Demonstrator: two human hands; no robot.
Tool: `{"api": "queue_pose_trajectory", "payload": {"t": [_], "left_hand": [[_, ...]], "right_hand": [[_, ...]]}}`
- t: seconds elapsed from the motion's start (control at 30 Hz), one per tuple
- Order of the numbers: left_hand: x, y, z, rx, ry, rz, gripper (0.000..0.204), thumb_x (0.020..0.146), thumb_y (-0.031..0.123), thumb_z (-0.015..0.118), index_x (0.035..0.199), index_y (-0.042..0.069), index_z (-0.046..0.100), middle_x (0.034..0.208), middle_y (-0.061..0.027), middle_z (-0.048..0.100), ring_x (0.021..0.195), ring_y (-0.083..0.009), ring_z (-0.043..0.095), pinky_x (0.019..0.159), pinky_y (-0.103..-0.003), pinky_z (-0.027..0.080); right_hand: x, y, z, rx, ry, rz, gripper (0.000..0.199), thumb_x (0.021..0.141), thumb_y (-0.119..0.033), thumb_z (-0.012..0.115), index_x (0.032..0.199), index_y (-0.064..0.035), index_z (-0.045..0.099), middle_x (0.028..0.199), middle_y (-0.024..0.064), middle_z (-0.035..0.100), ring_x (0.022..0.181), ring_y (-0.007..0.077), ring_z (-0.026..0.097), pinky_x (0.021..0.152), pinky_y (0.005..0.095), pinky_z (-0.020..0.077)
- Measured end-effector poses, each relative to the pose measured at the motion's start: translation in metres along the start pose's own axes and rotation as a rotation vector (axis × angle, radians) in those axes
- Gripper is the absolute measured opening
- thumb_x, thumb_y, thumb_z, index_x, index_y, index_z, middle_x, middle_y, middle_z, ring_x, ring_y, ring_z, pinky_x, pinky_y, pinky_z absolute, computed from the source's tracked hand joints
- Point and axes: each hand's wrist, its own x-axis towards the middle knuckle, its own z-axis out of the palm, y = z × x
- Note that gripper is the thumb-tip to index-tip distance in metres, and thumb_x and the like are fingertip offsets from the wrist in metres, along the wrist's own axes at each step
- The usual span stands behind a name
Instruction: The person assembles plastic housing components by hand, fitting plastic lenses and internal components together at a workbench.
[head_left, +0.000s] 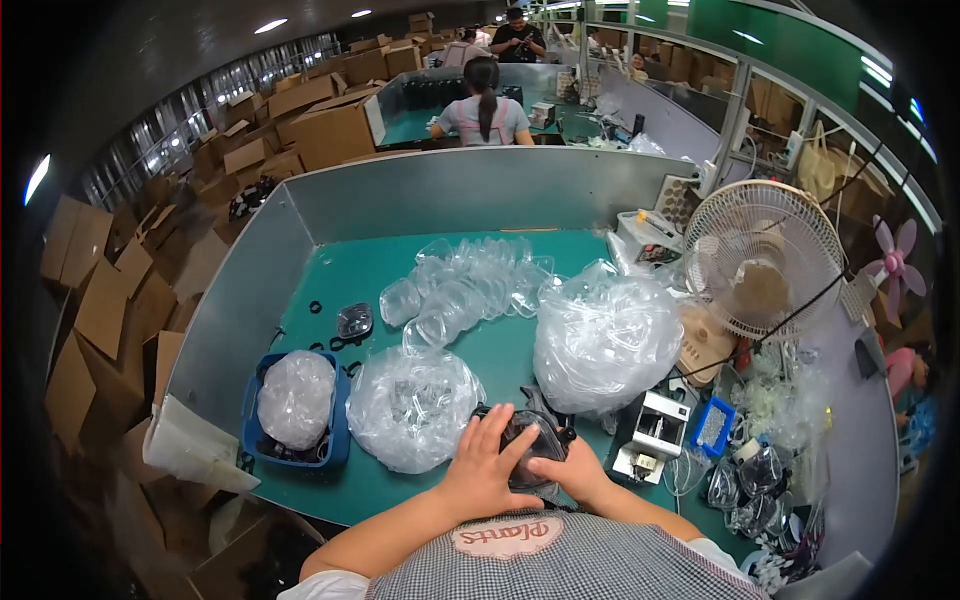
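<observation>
At the near edge of the green table I hold a black-rimmed, clear-fronted piece shaped like a mask (533,445). Across its left side and top lies my left hand (485,462), the fingers pressed onto it. My right hand (574,470) grips its right side, with the thumb on the front; the rest of those fingers are partly hidden. Dark straps or flaps stick up just beyond the piece. To the left sits a clear plastic bag (415,408) of see-through parts. Farther off is a larger full bag (608,340).
Loose clear shells (465,285) spread over the far table, near a dark-rimmed one (354,320). A blue bin (297,460) holds a bag at left. On the right stand a white device (655,428), a small blue tray (712,428) and a fan (765,262). Grey panels (450,195) border the table.
</observation>
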Motion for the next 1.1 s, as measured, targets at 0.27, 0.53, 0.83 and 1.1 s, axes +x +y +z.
{"api": "queue_pose_trajectory", "payload": {"t": [0.27,0.53,0.83,1.1], "left_hand": [[0.014,0.012,0.001,0.0,-0.001,-0.154,0.119,0.05,0.049,0.087,0.147,0.017,0.026,0.142,-0.025,0.028,0.127,-0.0454,0.036,0.101,-0.06,0.034],[0.001,0.005,0.002,-0.64,0.156,-0.308,0.126,0.052,0.034,0.089,0.149,0.008,0.012,0.141,-0.0221,0.024,0.125,-0.0359,0.041,0.101,-0.048,0.043],[-0.014,-0.013,0.019,-0.618,0.221,-0.183,0.129,0.054,0.032,0.09,0.15,0.003,0.007,0.138,-0.0197,0.028,0.127,-0.0331,0.038,0.104,-0.043,0.039],[-0.015,-0.007,0.013,-0.743,0.139,-0.242,0.128,0.057,0.025,0.089,0.15,0.003,0.004,0.138,-0.0188,0.029,0.131,-0.0332,0.037,0.108,-0.044,0.034]], "right_hand": [[-0.005,-0.014,-0.001,0.041,-0.105,0.093,0.05,0.081,-0.017,0.073,0.123,0.0019,0.054,0.11,0.0073,0.063,0.099,0.0143,0.06,0.087,0.0295,0.0498],[-0.006,-0.008,0.002,-0.059,-0.401,-0.258,0.055,0.085,-0.029,0.072,0.127,0.0003,0.051,0.119,0.0081,0.061,0.108,0.0148,0.057,0.097,0.0318,0.0448],[-0.004,0.002,0.013,0.188,-0.43,-0.131,0.065,0.086,-0.031,0.072,0.134,0.0005,0.043,0.123,0.0075,0.055,0.112,0.0151,0.053,0.096,0.0321,0.0448],[-0.007,0.002,0.015,0.177,-0.351,-0.07,0.056,0.082,-0.018,0.071,0.129,0.0011,0.047,0.118,0.0066,0.057,0.108,0.0133,0.055,0.094,0.0295,0.0457]]}}
